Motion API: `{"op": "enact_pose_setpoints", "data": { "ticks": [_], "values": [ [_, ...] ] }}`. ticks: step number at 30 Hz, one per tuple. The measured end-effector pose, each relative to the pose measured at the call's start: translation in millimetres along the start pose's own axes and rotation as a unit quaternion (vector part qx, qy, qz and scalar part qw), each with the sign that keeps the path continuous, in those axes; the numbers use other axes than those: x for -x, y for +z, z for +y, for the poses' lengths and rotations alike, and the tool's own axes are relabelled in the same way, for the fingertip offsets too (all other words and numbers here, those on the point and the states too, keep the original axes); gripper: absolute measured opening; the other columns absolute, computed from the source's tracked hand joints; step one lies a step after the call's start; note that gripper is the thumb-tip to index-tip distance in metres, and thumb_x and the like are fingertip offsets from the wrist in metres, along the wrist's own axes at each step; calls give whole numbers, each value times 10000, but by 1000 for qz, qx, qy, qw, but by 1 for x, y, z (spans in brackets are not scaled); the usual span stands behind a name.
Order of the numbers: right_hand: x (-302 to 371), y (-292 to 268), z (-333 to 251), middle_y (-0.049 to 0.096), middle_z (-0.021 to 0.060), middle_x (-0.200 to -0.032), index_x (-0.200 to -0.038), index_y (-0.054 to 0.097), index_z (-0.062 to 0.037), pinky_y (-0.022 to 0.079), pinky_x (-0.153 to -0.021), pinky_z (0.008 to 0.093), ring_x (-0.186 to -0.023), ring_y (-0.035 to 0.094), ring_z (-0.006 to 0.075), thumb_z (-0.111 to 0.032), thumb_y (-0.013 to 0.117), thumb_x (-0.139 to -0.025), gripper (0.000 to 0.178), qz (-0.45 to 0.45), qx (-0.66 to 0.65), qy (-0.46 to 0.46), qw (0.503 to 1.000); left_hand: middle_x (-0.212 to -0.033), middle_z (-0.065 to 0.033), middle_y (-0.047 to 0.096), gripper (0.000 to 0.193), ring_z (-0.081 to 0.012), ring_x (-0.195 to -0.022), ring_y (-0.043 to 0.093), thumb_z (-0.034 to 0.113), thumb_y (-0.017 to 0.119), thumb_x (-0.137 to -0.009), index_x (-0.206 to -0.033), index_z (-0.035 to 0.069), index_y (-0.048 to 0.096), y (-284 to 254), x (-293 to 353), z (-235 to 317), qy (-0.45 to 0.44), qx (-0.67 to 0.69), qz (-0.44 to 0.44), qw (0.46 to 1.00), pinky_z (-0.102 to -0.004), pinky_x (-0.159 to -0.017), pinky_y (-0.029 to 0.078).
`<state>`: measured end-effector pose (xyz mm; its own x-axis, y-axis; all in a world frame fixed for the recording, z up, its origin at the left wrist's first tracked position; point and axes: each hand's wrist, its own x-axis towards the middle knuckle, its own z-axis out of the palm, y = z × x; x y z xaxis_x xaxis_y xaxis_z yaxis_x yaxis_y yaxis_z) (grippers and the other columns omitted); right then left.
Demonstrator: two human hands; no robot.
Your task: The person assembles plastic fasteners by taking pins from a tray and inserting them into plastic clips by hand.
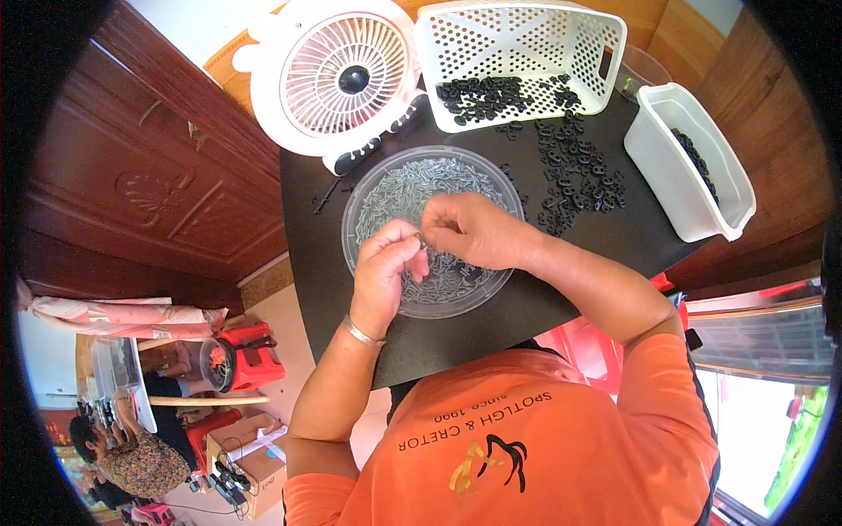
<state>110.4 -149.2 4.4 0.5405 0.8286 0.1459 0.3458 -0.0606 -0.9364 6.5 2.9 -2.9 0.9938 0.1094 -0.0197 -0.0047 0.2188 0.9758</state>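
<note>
Both my hands are over a round clear plastic tub filled with small grey metal pieces that look like screws. My left hand, with a silver bracelet at its wrist, pinches a tiny dark part between thumb and forefinger; its exact kind is too small to tell. Close beside it, almost touching, my right hand has its fingers curled together in a pinch. Whatever lies between the right fingertips is hidden. Small black plastic parts are scattered on the dark table, to the right of the tub.
A pink-and-white fan stands behind the tub at left. Behind it to the right, a white perforated basket holds more black parts. A white bin with black parts sits at the right edge. Another person sits at far left.
</note>
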Motion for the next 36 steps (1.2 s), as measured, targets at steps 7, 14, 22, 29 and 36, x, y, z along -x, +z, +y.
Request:
{"op": "enact_pose_setpoints", "data": {
  "ticks": [7, 14, 22, 29, 36],
  "values": [
    [0, -3, -10, 609, 126, -671, -792, 555, -23, 466, -573, 349, -600, 597, 232, -140, 562, -824, 122, 16, 52, -11, 998, -634, -29, 522, 128, -125, -531, 492, 166, 536, -840, -806, 43, 539, -6, 0, 3, -28, 102, 14, 994, -241, -484, 378],
    [6, -16, -24, 517, 36, -666, -784, 525, -14, 420, -583, 266, -601, 479, 105, -192, 425, -947, 262, 0, -81, 25, 996, -554, 12, 426, 109, -97, -462, 418, 137, 534, -854, -805, 40, 532, 0, 0, 8, 14, 34, 47, 998, -224, -446, 335],
    [47, 26, -131, 587, 61, -928, -975, 528, -8, 453, -750, 256, -833, 567, 106, -153, 439, -973, 170, -187, -455, -100, 865, -561, 17, 415, 84, -74, -471, 383, 112, 539, -855, -843, 32, 561, -14, -3, 0, 5, 17, 87, 996, -227, -443, 305],
    [56, 63, -186, 550, 30, -854, -927, 498, -29, 448, -694, 268, -789, 540, 115, -194, 487, -946, 167, -225, -560, -229, 764, -578, 28, 378, 88, -71, -471, 371, 101, 499, -876, -851, 28, 542, -6, -5, 6, 90, 17, 118, 989, -219, -442, 321],
    [58, 79, -211, 597, 135, -972, -1061, 549, 58, 482, -765, 276, -910, 587, 177, -132, 470, -945, 236, -269, -701, -260, 607, -586, 25, 370, 74, -64, -500, 367, 77, 475, -884, -852, 31, 523, -4, -4, 5, 105, 48, 134, 984, -210, -448, 320]
  ]
}}
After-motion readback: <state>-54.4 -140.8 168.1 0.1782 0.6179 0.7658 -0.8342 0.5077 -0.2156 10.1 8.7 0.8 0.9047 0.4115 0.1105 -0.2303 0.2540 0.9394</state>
